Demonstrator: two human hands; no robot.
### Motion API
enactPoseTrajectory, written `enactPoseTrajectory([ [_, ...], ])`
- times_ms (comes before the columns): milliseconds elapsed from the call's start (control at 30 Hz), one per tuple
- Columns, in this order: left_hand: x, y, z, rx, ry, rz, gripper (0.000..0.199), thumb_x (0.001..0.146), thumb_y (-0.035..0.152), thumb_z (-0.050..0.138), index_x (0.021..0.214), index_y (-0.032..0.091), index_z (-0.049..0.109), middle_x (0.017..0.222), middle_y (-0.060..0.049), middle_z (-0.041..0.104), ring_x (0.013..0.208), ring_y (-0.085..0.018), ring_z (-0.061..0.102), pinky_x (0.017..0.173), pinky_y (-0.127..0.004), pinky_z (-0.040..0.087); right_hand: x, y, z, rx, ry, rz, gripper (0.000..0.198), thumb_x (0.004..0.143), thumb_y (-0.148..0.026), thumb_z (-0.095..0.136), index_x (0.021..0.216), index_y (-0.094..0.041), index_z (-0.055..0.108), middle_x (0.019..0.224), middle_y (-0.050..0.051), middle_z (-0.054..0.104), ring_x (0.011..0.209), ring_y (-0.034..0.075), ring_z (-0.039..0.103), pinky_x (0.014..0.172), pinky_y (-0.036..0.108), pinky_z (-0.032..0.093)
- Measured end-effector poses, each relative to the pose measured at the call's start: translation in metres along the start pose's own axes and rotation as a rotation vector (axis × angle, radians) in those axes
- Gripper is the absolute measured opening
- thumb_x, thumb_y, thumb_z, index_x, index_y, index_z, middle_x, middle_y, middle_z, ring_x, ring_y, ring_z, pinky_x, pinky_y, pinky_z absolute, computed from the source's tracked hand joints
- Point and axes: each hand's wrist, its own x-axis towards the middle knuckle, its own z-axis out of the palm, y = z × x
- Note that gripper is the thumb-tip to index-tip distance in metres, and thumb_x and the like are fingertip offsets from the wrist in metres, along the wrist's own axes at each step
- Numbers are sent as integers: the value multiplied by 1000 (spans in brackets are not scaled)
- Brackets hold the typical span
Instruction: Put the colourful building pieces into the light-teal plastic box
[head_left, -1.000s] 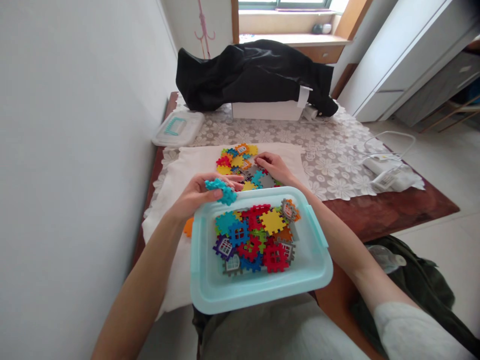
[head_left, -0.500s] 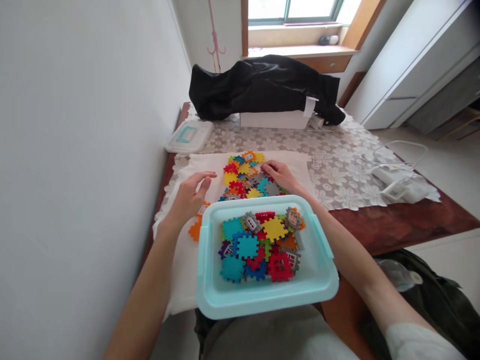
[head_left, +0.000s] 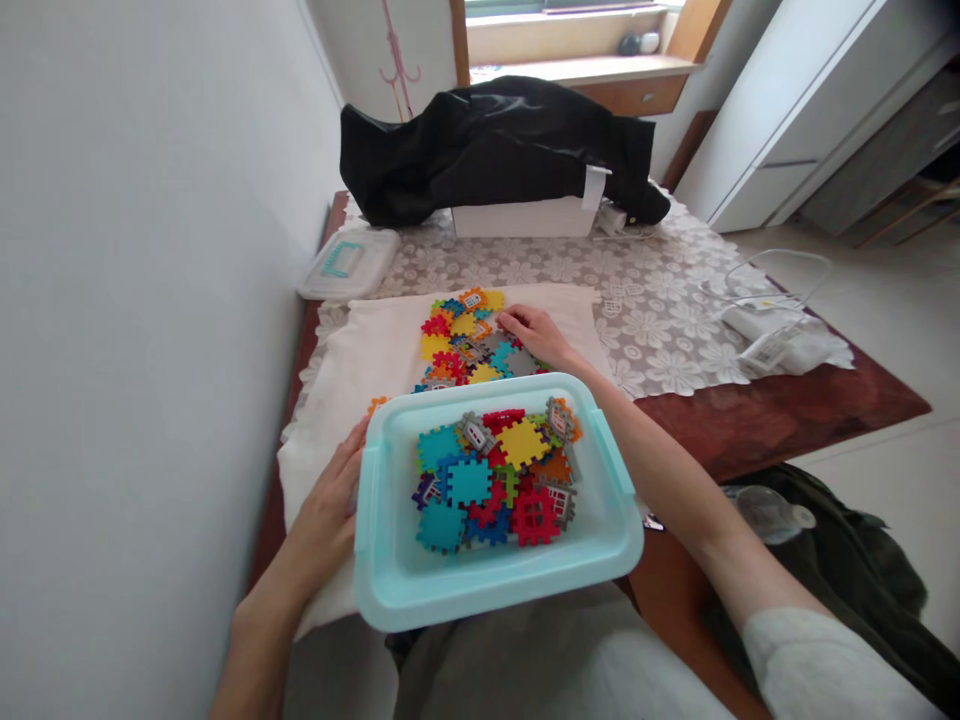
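Note:
A light blue plastic tub [head_left: 499,590] in front of my body holds a heap of toothed interlocking plastic tiles [head_left: 470,483] in turquoise, red, yellow, blue and grey. Behind it, a second pile of such tiles [head_left: 463,325] lies on the white cloth [head_left: 390,335]. My right hand [head_left: 534,333] is at the right edge of that pile, fingers curled together; whatever they hold is hidden. At the tub's left side, my left hand [head_left: 326,510] reaches forward with fingers stretched toward an orange tile [head_left: 377,404]. Its fingertips are partly hidden by the rim.
A clear lid with a turquoise handle [head_left: 349,262] lies at the back left by the wall. Black cloth [head_left: 495,150] covers a white box [head_left: 525,218] at the back. A white packet with a cord [head_left: 780,340] rests on the right; a dark bag [head_left: 840,560] is below.
My left hand has dropped from above the cloth to beside the tub's left side. My right hand stays at the pile. The whole view has shifted slightly.

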Motion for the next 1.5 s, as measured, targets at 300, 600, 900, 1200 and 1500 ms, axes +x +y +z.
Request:
enactPoseTrajectory([
  [300, 57, 32, -6, -223, 43, -17, 64, 96, 56, 80, 159, 46, 70, 179, 3, 53, 174, -45, 35, 142, -61, 39, -2, -3, 0, 20, -8, 18, 38, 103, -61, 63, 104, -26, 78, 107, 6, 83, 94, 24, 72, 87, 38, 56],
  [600, 126, 38, -9, -242, -68, 134, 76, 85, 49, 94, 157, 42, 72, 189, 0, 34, 179, -39, 26, 149, -56, 22, -3, -7, -3, -23, -11, 11, 49, 108, -71, 56, 100, -27, 77, 101, 6, 81, 93, 26, 71, 86, 38, 56],
  [900, 215, 21, 33, -176, 36, 234, 60, 102, 47, 69, 157, 22, 70, 166, -16, 63, 158, -34, 56, 141, -56, 35, -3, -15, -2, 23, -10, -24, 49, 110, -67, 59, 115, -23, 80, 121, 9, 84, 109, 25, 73, 97, 38, 59],
  [1200, 201, 20, 30, -257, 112, 176, 56, 98, 49, 79, 147, 22, 77, 147, -16, 75, 124, -32, 73, 108, -44, 61, -5, -15, 0, 28, -82, -62, 43, 105, -62, 67, 118, -23, 82, 121, 9, 84, 102, 24, 74, 93, 37, 59],
  [1500, 193, 16, 27, -165, 205, 181, 38, 106, 56, 68, 119, 23, 80, 122, -12, 81, 109, -29, 75, 98, -40, 59, -8, -22, -3, 28, -83, -53, 47, 104, -65, 67, 118, -23, 83, 126, 10, 84, 109, 26, 75, 96, 39, 60],
])
